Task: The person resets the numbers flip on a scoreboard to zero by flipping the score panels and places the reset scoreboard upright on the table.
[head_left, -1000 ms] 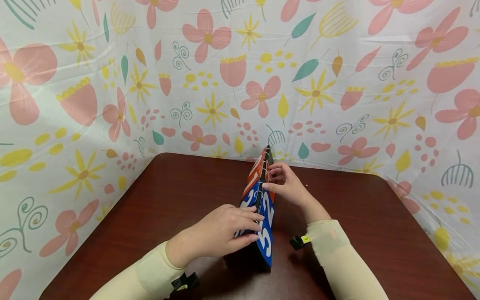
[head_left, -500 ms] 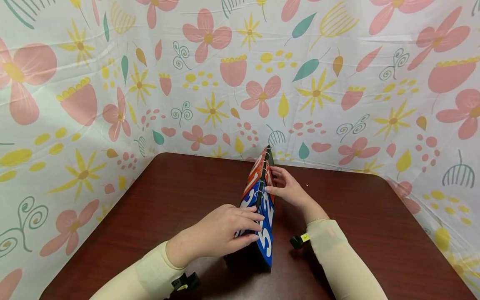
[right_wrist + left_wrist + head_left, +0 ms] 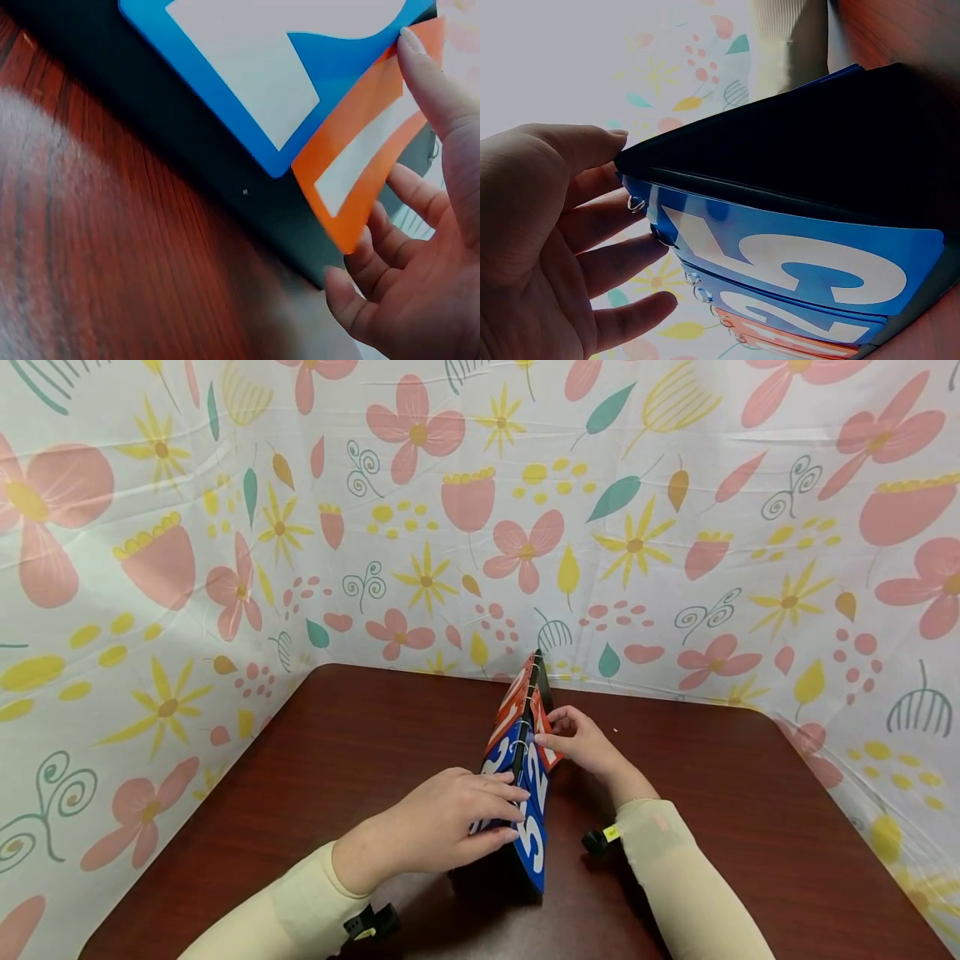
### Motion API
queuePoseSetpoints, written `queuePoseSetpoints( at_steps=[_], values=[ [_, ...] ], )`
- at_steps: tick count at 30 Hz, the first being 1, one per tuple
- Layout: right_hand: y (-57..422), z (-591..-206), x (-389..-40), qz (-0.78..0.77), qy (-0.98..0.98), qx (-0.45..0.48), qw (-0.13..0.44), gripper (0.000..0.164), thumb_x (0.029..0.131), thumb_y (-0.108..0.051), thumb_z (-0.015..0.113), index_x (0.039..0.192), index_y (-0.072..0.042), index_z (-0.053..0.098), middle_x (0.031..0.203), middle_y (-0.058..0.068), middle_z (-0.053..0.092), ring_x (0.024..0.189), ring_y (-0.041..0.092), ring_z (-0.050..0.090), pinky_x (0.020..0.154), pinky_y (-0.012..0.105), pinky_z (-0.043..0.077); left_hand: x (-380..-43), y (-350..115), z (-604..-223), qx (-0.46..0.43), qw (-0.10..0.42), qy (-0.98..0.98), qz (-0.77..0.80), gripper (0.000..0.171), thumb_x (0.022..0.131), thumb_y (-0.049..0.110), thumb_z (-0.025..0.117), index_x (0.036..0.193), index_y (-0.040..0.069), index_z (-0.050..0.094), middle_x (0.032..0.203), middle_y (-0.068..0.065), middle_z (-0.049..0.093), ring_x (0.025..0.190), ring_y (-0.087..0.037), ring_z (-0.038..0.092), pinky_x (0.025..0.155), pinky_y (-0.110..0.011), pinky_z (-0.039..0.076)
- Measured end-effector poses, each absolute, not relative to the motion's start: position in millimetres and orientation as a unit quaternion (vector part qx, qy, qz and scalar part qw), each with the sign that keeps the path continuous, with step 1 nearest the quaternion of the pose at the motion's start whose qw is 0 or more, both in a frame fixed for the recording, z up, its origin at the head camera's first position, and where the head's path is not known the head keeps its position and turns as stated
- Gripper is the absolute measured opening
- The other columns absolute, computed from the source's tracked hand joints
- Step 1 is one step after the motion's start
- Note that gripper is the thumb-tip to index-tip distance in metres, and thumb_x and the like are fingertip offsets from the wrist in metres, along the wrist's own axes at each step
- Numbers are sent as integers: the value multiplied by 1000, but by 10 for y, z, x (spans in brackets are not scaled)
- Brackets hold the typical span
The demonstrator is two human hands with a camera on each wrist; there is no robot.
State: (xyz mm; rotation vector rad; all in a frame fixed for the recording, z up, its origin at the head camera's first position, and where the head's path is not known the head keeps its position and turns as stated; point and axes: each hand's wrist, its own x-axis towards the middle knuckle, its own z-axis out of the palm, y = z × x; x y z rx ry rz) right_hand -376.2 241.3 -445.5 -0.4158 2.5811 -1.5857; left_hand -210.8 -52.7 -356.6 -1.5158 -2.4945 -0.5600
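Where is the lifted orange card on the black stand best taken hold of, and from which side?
Probably pinch the orange card at its free lower corner, coming from the person's right, thumb in front and fingers behind. Its top is held by rings along the ridge of the black stand, while this thin corner sticks out from the stand, leaving room behind.

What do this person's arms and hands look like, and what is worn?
The left sleeve and right sleeve are long and cream. The black left wrist camera and right wrist camera bear yellow markings. The left hand and right hand are ungloved.
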Motion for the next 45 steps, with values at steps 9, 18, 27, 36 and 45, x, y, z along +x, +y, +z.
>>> queuePoseSetpoints(
  at_steps=[9, 18, 27, 36, 45],
  values=[
    [2531, -4464, -3806, -543, 831, -108, 56, 39, 92, -40, 76, 104, -3, 69, 89, 3, 76, 75, 20, 71, 71, 28, 60, -2102, -522, -3555, -501, 78, -841, -188, 30, 104, 35, 60, 126, 22, 76, 140, 4, 68, 142, -14, 54, 111, -44, 50],
    [2654, -4361, -3814, -525, 841, -120, 50, 44, 96, -39, 72, 116, 0, 72, 90, 1, 75, 77, 17, 68, 71, 28, 59, -2099, -521, -3557, -502, 80, -842, -181, 30, 105, 35, 59, 125, 22, 76, 140, 4, 68, 142, -14, 54, 111, -43, 50],
    [2872, -4189, -3799, -537, 840, -49, 57, 36, 94, -40, 75, 100, -5, 67, 98, 4, 73, 77, 20, 69, 72, 39, 63, -2090, -525, -3545, -498, 72, -843, -187, 30, 104, 35, 59, 127, 22, 75, 141, 4, 67, 142, -13, 53, 112, -44, 49],
    [3005, -3928, -3709, -578, 814, -23, 48, 31, 94, -45, 73, 99, -15, 67, 78, -9, 69, 59, 10, 60, 55, 27, 51, -2089, -526, -3555, -499, 79, -842, -188, 30, 104, 34, 59, 126, 22, 75, 140, 4, 68, 142, -13, 54, 112, -44, 49],
    [2964, -3643, -3527, -716, 688, -101, 67, 43, 104, -40, 58, 132, -8, 62, 95, -3, 79, 69, 16, 77, 72, 32, 64, -2091, -518, -3557, -505, 86, -839, -184, 29, 104, 34, 60, 125, 21, 76, 140, 3, 68, 142, -14, 54, 111, -43, 50]
  ],
)
